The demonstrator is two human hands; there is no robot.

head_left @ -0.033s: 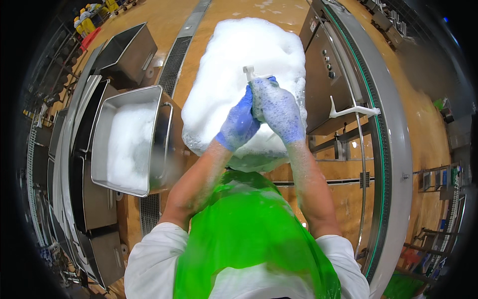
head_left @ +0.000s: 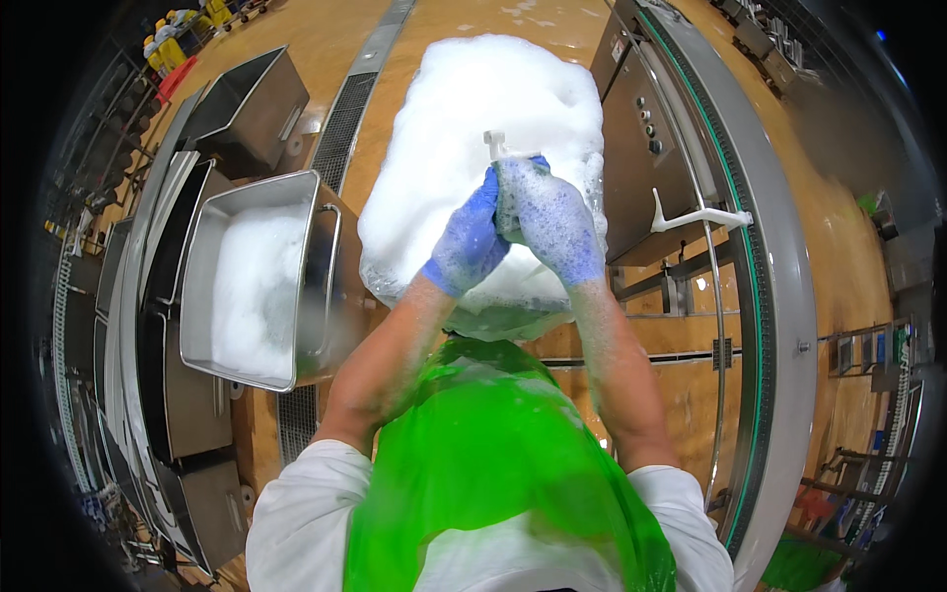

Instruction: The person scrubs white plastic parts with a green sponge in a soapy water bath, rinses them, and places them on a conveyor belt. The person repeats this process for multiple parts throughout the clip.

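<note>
My left hand [head_left: 466,237] and my right hand [head_left: 552,222], both in blue gloves, meet over a tub [head_left: 508,322] heaped with white foam [head_left: 483,89]. Between them is a small white plastic part [head_left: 494,144], whose notched end sticks out past the fingers. My left hand is closed around its lower portion. A foamy greenish scouring pad [head_left: 507,202] lies against the part, and my right hand, thick with suds, is closed over it. Most of the part and the fingertips are hidden by the gloves and foam.
To the left stands a metal bin [head_left: 308,237] with foam inside; another metal bin [head_left: 258,118] is behind it. At right, a conveyor frame [head_left: 779,326] runs along a steel cabinet [head_left: 646,128], with a white bracket [head_left: 700,220] on its rail. A floor drain [head_left: 345,123] passes between.
</note>
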